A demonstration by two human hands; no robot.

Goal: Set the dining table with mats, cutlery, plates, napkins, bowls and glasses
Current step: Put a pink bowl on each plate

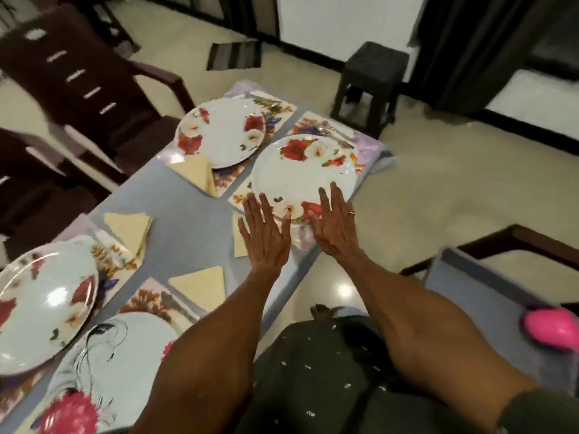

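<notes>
- Four plates sit on the grey-clothed table, each on a floral mat: three white with red flowers, and one at the near left with pink blooms.
- Four folded cream napkins lie between the settings; one is partly hidden under the left hand.
- Cutlery shows beside the two far plates, too blurred to count.
- Both hands are flat with fingers straight and spread, set side by side and gripping nothing.
- The left hand and right hand reach the near rim of the far-right plate, fingertips touching it.
- That plate is round, glossy white, with red and cream flowers at its far and near edges, lying on a mat near the table's right edge.
</notes>
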